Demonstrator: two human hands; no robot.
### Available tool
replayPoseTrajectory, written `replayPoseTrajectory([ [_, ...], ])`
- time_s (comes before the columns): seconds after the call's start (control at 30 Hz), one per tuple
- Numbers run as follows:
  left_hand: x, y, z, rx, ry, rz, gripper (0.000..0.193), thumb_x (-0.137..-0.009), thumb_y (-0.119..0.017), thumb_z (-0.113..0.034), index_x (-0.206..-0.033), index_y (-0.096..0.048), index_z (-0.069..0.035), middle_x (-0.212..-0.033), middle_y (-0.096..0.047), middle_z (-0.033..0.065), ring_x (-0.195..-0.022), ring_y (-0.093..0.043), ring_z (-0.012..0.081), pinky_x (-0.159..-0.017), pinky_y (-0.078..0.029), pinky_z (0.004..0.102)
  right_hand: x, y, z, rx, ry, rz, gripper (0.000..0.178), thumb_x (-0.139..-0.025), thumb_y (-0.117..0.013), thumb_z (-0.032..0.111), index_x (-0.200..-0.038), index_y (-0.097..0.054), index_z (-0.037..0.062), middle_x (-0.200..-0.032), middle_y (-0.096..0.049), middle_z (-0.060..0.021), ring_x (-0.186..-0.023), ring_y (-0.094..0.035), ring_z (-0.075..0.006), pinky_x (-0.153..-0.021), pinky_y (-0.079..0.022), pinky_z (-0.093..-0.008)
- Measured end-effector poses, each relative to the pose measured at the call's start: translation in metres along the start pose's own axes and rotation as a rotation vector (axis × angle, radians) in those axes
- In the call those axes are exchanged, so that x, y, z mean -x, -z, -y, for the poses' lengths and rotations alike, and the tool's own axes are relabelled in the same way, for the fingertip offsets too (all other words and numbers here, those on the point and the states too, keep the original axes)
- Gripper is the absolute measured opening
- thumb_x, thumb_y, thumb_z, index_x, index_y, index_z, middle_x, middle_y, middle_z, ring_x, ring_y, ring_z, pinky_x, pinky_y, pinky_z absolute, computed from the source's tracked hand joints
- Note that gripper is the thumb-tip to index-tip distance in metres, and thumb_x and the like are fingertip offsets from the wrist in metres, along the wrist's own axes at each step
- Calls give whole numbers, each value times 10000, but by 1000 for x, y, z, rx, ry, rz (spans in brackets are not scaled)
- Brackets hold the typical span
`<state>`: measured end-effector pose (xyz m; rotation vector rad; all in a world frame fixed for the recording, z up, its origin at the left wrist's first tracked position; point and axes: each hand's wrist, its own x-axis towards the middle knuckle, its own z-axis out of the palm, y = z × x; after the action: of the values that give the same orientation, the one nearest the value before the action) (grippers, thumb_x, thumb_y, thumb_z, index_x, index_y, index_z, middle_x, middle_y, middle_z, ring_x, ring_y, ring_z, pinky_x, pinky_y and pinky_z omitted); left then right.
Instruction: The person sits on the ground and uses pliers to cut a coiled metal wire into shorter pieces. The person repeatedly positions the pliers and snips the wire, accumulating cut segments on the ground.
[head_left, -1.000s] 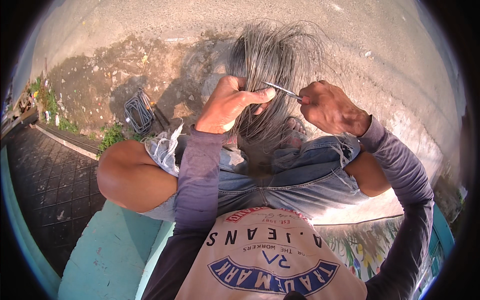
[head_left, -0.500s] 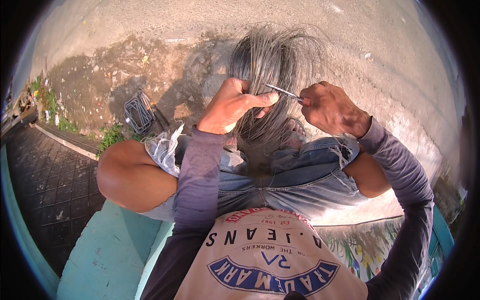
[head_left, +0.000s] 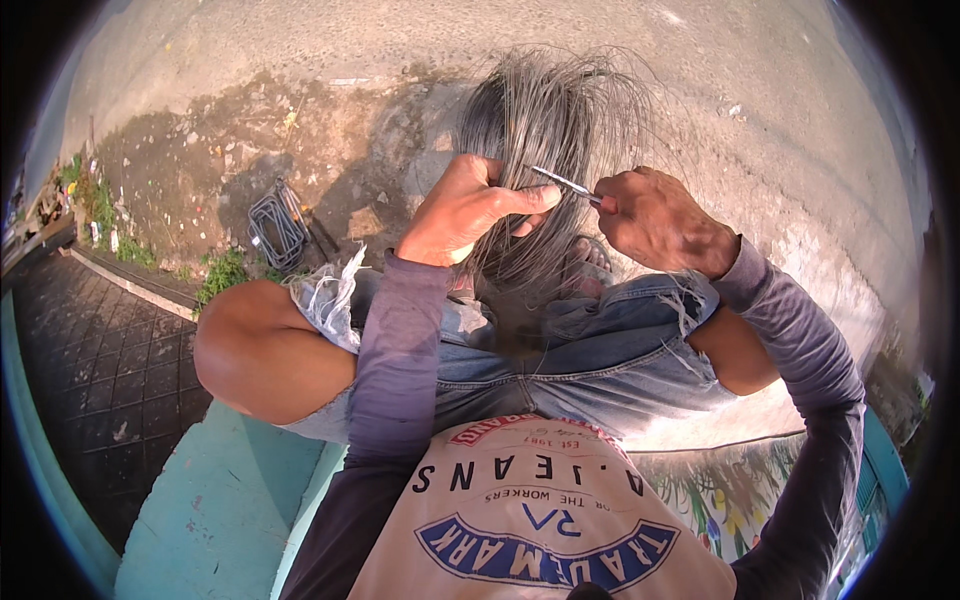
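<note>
A thick bundle of long, thin grey strands point(head_left: 560, 110), wire-like or fibrous, fans out over the ground in front of my feet. My left hand point(head_left: 455, 212) is closed on the near part of this bundle, its thumb laid across the strands. In my right hand point(head_left: 668, 222) is a small knife point(head_left: 562, 182) with a narrow metal blade and a reddish handle, mostly covered by my fingers. The blade points left across the bundle, just above my left thumb. Whether its edge touches any strand I cannot tell.
A looped grey metal or wire object point(head_left: 277, 232) lies on the dirt to the left. Weeds point(head_left: 220, 274) grow beside a dark tiled strip point(head_left: 110, 370). I sit on a teal bench point(head_left: 215, 500), knees spread, sandalled feet under the bundle.
The knife and my right hand have shifted very slightly to the left. My left hand keeps its grip on the strands, almost unmoved.
</note>
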<state>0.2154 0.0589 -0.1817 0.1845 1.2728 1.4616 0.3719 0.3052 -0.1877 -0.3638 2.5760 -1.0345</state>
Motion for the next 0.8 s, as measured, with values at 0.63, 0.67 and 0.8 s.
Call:
replayPoseTrajectory([
  [0.63, 0, 3, -1, -6, -14, 40, 205, -919, -871, -128, -901, -778, 54, -777, -731, 85, -637, -627, 142, -599, -462, 328, 6, -3, -8, 99, 96, -105, 368, -947, -776, 342, -1165, -660, 69, -1112, -666, -56, -944, -675, -236, -817, -540, -417],
  [0.67, 0, 3, 1, -26, -7, 37, 202, -921, -870, -129, -898, -780, 51, -776, -730, 82, -639, -627, 140, -601, -462, 328, 6, -3, -12, -77, 48, -70, 356, -943, -774, 324, -1162, -661, 67, -1096, -667, -64, -938, -677, -246, -814, -543, -419],
  [0.8, -1, 2, 2, -58, 9, 33, 198, -925, -866, -137, -883, -783, 38, -768, -724, 76, -649, -629, 136, -602, -462, 333, 8, -7, -16, -364, 59, -157, 356, -925, -776, 290, -1175, -664, 62, -1033, -672, -78, -912, -687, -282, -803, -547, -431],
])
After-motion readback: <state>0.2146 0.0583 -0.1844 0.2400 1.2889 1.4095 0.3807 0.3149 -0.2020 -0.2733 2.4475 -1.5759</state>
